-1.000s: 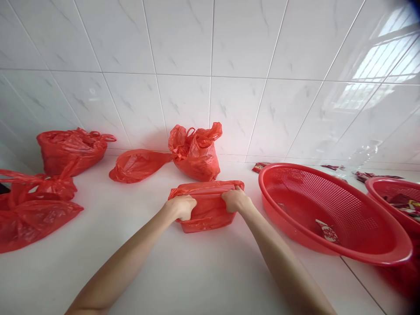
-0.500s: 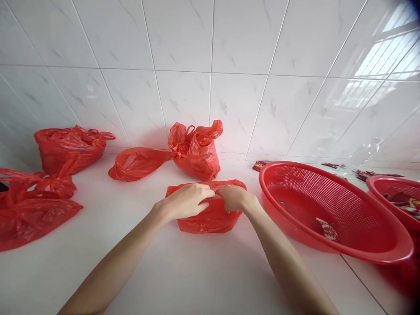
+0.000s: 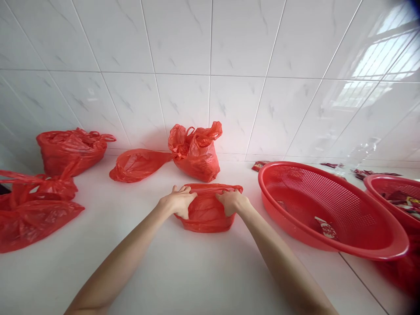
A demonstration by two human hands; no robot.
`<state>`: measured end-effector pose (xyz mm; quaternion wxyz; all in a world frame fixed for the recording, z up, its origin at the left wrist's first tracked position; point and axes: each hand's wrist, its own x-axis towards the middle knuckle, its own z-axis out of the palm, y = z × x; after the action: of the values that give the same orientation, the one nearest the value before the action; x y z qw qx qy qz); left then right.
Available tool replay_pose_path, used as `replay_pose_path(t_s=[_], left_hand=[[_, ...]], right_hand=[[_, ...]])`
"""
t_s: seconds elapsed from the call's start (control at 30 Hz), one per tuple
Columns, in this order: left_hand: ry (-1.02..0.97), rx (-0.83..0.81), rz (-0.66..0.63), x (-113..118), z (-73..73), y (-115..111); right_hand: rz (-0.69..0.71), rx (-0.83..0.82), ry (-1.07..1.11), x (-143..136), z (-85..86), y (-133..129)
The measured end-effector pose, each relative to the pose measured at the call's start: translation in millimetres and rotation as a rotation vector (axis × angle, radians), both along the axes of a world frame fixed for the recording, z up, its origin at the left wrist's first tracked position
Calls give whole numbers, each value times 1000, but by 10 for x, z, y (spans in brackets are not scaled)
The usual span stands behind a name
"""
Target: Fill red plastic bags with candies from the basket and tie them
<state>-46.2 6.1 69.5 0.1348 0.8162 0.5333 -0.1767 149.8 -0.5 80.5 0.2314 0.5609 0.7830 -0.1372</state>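
Observation:
In the middle of the white counter a red plastic bag point(image 3: 210, 214) lies with its mouth spread wide. Its inside shows between my hands, and I see nothing in it. My left hand point(image 3: 180, 202) is at the left side of the mouth, fingers spread and touching the plastic. At the right side, my right hand point(image 3: 231, 201) reaches into the mouth with its fingers apart against the film. Some fingertips of both hands are partly hidden by the bag. Just behind it stands a filled red bag point(image 3: 198, 159) with bunched handles.
A flat red bag point(image 3: 136, 165) lies at the back. Leftward are a full red bag point(image 3: 72, 151) and a knotted one point(image 3: 36, 218). A large red plastic basket point(image 3: 295, 218) holding a small packet point(image 3: 328, 229) stands at right, beside another basket point(image 3: 370, 183) and a clear bottle point(image 3: 364, 153).
My hands have moved apart from the bag's middle toward its two sides. The mouth now gapes wider between them. The other bags and baskets stay put.

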Motion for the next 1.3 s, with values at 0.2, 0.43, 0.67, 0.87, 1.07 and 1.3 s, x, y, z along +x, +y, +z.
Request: replay_pose_path(t_s=[0.2, 0.43, 0.67, 0.87, 1.07, 1.3], left_hand=[[-20, -34, 35, -83, -130, 149], [-131, -19, -17, -140, -105, 197], [-133, 12, -10, -144, -122, 223], [-236, 77, -78, -48, 33, 68], [-444, 302, -174, 118, 288, -199], [-679, -130, -726, 777, 19, -1118]], right_hand=[[-44, -39, -19, 15, -9, 28], [-38, -23, -18, 58, -24, 59], [-1, 25, 14, 73, -12, 59], [147, 149, 191, 83, 140, 9], [234, 265, 429, 294, 578, -362], [-13, 341, 653, 1315, 1199, -604]])
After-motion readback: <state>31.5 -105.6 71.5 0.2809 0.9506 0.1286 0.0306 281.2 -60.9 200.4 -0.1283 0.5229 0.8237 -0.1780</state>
